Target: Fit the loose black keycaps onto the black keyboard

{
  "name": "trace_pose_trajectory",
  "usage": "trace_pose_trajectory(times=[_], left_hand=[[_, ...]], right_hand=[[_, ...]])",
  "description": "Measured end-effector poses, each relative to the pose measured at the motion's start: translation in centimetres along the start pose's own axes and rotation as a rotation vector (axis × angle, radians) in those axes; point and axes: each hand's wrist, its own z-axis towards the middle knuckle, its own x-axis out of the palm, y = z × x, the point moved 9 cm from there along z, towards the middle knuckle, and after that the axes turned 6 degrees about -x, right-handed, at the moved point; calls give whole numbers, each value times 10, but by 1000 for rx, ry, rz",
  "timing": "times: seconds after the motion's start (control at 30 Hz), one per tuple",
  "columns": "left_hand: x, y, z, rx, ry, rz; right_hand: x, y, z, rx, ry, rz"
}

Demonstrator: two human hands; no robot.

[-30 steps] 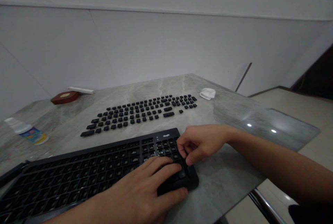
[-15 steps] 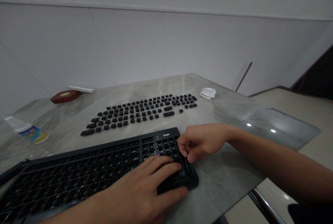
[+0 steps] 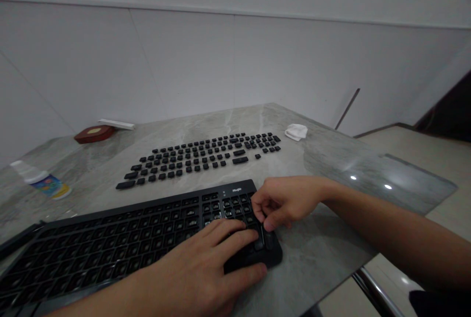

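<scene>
A black keyboard (image 3: 162, 205) lies at a slant across the front of the table, most of its key sockets bare. My left hand (image 3: 206, 263) rests on its lower right part, fingers stretched over the number pad and thumb along the front edge. At the keyboard's right side, my right hand (image 3: 281, 204) is closed, thumb and fingers pinched over the number pad's right column. Whatever is between those fingertips is hidden. Beyond the keyboard, many loose black keycaps (image 3: 240, 160) lie in rows, roughly in keyboard layout.
On the left lies a white-capped spray bottle (image 3: 49, 184). A red-brown box (image 3: 94, 134) and a white strip (image 3: 117, 124) sit near the wall. A crumpled white cloth (image 3: 296, 131) lies right of the keycaps. The grey marbled table (image 3: 331, 160) ends at right above the floor.
The view has shifted very slightly. Both hands keep nearly the same pose on the keyboard, and the keycaps lie as before.
</scene>
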Motion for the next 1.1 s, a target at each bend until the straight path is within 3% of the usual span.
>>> trace_pose_trajectory(times=[0.47, 0.8, 1.1], left_hand=[[-3, -5, 1, 62, -34, 42], [-2, -4, 2, 48, -2, 39], [-3, -5, 2, 40, -14, 23]], right_hand=[[-1, 4, 2, -21, -25, -58], [-7, 17, -6, -58, -92, -237], [-2, 23, -7, -49, -72, -345]])
